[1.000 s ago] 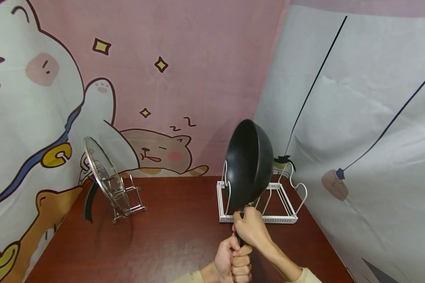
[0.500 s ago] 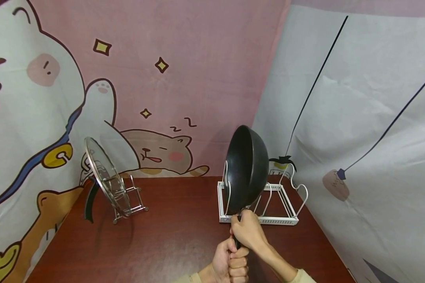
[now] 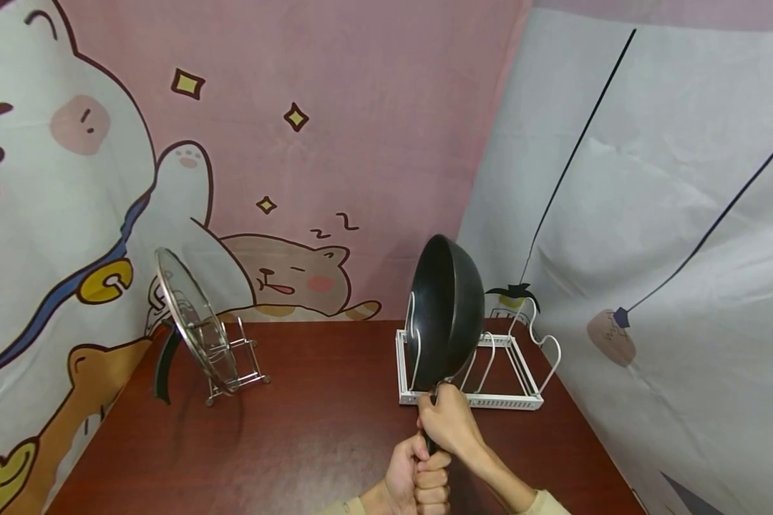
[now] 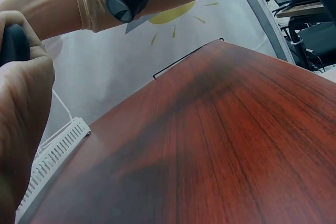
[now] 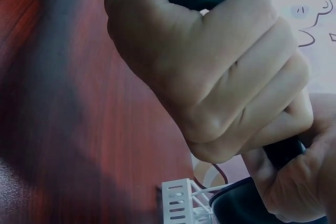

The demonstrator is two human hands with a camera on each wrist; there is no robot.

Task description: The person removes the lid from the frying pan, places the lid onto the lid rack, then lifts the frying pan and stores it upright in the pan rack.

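In the head view a dark wok (image 3: 465,307) stands on its side in the left part of a white wire rack (image 3: 504,402), its hollow facing left. Its black handle points toward the person. My right hand (image 3: 449,420) grips the handle close to the wok. Below it, my left hand (image 3: 419,481) is wrapped round the handle's lower part, thumb uppermost. The left wrist view shows the left hand (image 4: 23,103) round the black handle end (image 4: 13,44). From the right wrist, the left fist (image 5: 210,72) covers much of the handle, with the right hand (image 5: 299,184) beside the wok (image 5: 244,205).
A glass lid (image 3: 193,315) with a dark curved handle (image 3: 164,361) leans in a small metal stand (image 3: 248,365) at the left. The reddish-brown table (image 3: 309,429) meets a cartoon-printed cloth (image 3: 361,143) behind and a grey-white cloth (image 3: 670,236) at the right.
The wok has come down and slightly left in the rack, and both hands have shifted a little left with its handle. The lid and its stand have not moved.
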